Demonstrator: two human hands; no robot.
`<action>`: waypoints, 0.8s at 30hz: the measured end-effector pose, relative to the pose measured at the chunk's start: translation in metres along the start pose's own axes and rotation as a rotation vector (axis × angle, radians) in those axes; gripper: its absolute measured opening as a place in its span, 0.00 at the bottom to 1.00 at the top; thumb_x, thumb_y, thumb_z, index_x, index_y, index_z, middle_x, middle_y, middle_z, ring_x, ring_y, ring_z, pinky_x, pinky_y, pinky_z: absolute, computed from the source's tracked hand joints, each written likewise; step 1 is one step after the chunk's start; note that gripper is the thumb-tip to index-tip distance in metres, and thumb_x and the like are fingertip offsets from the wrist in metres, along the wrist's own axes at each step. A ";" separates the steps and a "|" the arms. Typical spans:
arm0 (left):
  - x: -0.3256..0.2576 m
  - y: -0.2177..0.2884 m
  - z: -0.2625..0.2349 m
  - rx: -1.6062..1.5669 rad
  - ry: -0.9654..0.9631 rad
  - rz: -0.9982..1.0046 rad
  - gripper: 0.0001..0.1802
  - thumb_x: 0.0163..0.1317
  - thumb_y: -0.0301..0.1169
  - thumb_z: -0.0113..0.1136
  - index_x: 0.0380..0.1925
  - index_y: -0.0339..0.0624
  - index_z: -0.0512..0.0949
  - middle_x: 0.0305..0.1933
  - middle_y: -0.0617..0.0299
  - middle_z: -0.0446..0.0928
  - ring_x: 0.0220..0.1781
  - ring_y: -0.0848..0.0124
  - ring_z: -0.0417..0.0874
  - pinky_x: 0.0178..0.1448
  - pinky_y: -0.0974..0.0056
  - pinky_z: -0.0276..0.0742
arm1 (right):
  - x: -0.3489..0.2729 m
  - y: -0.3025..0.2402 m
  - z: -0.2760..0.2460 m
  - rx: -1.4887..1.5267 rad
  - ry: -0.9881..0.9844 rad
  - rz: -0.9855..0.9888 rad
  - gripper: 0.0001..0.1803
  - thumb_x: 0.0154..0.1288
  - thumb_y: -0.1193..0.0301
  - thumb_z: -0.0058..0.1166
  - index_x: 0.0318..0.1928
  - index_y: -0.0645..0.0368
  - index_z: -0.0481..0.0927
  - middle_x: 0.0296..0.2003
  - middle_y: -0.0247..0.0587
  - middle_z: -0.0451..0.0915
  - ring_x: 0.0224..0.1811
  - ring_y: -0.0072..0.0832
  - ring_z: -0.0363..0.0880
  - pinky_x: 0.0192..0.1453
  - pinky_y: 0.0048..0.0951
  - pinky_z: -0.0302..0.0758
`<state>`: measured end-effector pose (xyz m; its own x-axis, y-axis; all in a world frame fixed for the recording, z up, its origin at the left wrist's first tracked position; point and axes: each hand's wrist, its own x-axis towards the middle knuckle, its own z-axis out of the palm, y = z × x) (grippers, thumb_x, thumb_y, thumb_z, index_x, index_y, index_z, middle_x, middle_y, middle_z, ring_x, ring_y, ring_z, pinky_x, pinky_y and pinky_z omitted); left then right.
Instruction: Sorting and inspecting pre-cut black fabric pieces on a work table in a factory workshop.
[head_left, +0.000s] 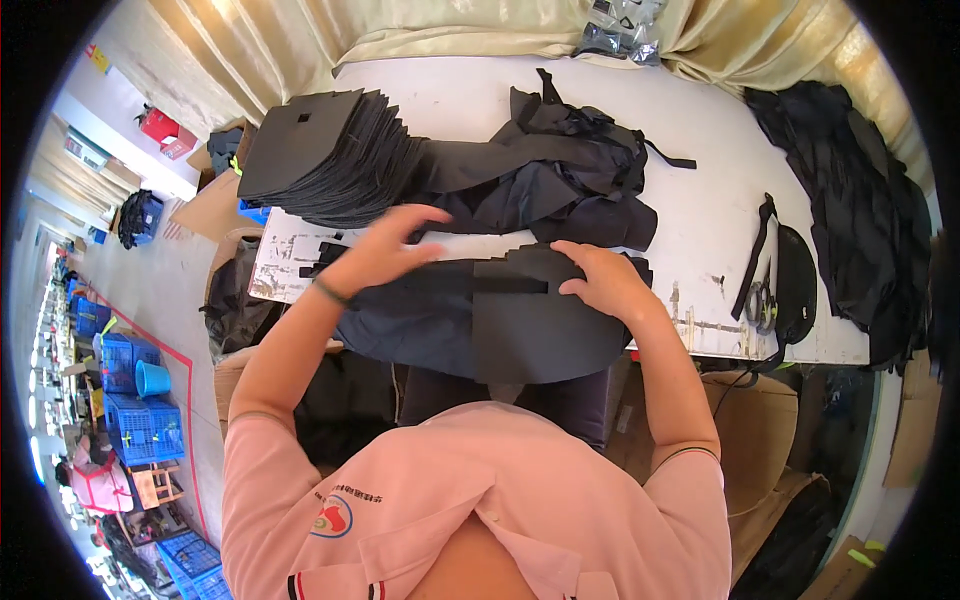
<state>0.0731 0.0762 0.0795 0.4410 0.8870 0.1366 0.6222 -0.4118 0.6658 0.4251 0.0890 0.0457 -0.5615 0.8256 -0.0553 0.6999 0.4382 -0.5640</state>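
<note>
Black panel [545, 335], lower centre, seems mid-positioning: right hand [606, 281] touches it, grip unclear; left hand [383, 250] open; next likely wants alignment.

Left grip [392, 246] unclosed, fingers [428, 213] pointing right, thumb apart below. Left forearm [300, 345] bare, slanting down-left from grip. Right grip [606, 284] curved, fingertips left, thumb below. Right forearm [672, 375] bare, down-right of grip.

left hand [390, 248]: spread, near black fabric [405, 320] | right hand [610, 285]: touching black panel [545, 335]
</note>
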 end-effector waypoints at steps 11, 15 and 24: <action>0.097 0.032 0.076 -0.487 -0.924 -0.217 0.36 0.50 0.28 0.74 0.61 0.38 0.71 0.54 0.57 0.78 0.55 0.68 0.77 0.60 0.63 0.73 | -0.014 -0.034 -0.013 -0.128 0.103 -0.100 0.35 0.53 0.71 0.67 0.63 0.49 0.72 0.47 0.43 0.80 0.44 0.45 0.78 0.52 0.40 0.71; 0.096 0.048 0.074 -0.538 -0.822 -0.232 0.36 0.50 0.21 0.72 0.62 0.39 0.70 0.54 0.60 0.79 0.55 0.71 0.77 0.61 0.64 0.73 | -0.021 -0.035 -0.014 -0.172 0.175 -0.090 0.34 0.53 0.71 0.67 0.63 0.48 0.72 0.44 0.41 0.80 0.42 0.44 0.78 0.50 0.40 0.71; 0.092 0.046 0.078 -0.622 -0.745 -0.155 0.39 0.50 0.19 0.70 0.65 0.41 0.68 0.58 0.61 0.76 0.59 0.72 0.73 0.66 0.65 0.67 | -0.022 -0.046 -0.004 -0.365 0.274 -0.090 0.33 0.51 0.73 0.67 0.60 0.52 0.73 0.36 0.37 0.78 0.37 0.37 0.80 0.45 0.38 0.70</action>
<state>0.1928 0.1226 0.0654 0.8115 0.4751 -0.3402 0.3504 0.0704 0.9340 0.4065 0.0522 0.0762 -0.5241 0.8205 0.2283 0.7909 0.5683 -0.2269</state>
